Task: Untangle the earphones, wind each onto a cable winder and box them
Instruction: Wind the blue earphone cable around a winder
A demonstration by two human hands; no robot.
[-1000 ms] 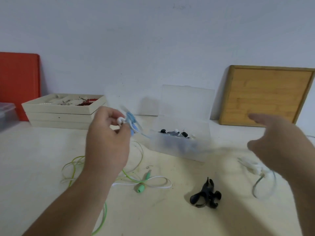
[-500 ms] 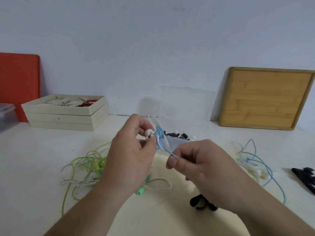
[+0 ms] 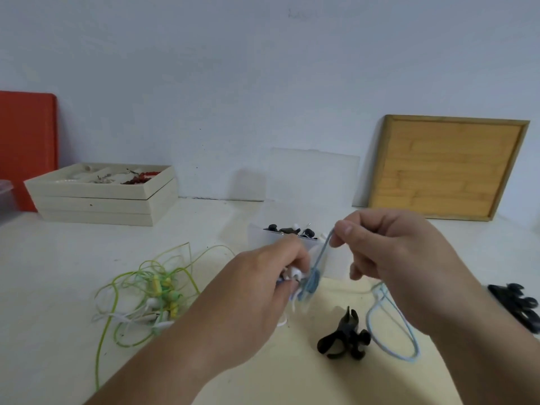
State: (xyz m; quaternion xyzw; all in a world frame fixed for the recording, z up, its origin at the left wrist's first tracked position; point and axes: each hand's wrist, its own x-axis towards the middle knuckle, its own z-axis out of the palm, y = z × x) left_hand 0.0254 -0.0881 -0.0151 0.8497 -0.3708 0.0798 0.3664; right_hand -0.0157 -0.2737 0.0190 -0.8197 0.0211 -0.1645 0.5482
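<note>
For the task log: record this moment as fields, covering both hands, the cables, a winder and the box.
left hand: grips white earbud and wound bundle of light blue earphone cable
right hand: pinches the same cable, higher up
cable slack: loops on the white table under the right wrist
tangle of green and yellow earphones: on table, left, untouched
black plastic cable winder: on table, nearside, free
clear plastic box: open behind hands, dark pieces inside
</note>
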